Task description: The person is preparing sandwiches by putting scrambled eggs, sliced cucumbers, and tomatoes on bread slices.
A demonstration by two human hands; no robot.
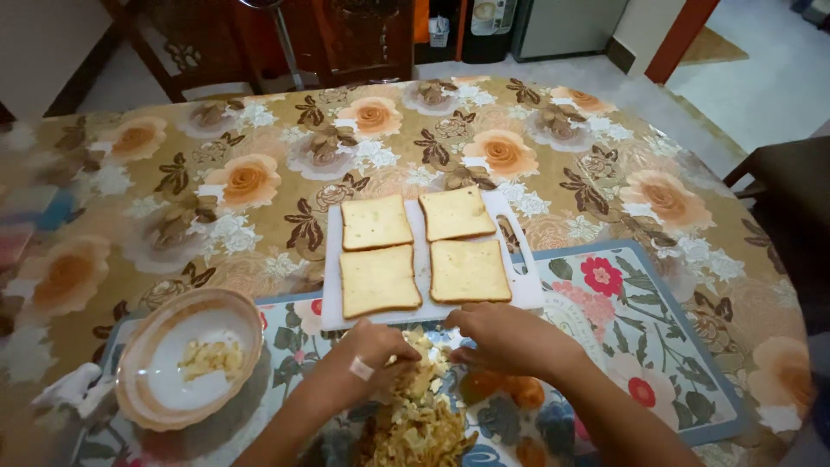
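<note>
Several slices of bread (pixel 377 222) lie in a square on a white cutting board (pixel 418 259). Just in front of the board sits a pile of pale yellow chopped filling (pixel 417 413) on a floral placemat (pixel 674 363). My left hand (pixel 367 359), with a small plaster on its back, rests on the left side of the pile with fingers curled into it. My right hand (pixel 506 337) is at the pile's upper right, fingers pinched on some of the pieces. Whether either hand has a firm hold is hard to tell.
A shallow round bowl (pixel 147 363) with a few yellow bits stands at the left. The table wears a flowered cloth (pixel 259 173). Dark wooden chairs (pixel 363 39) stand at the far side, and another chair (pixel 787 190) is at the right.
</note>
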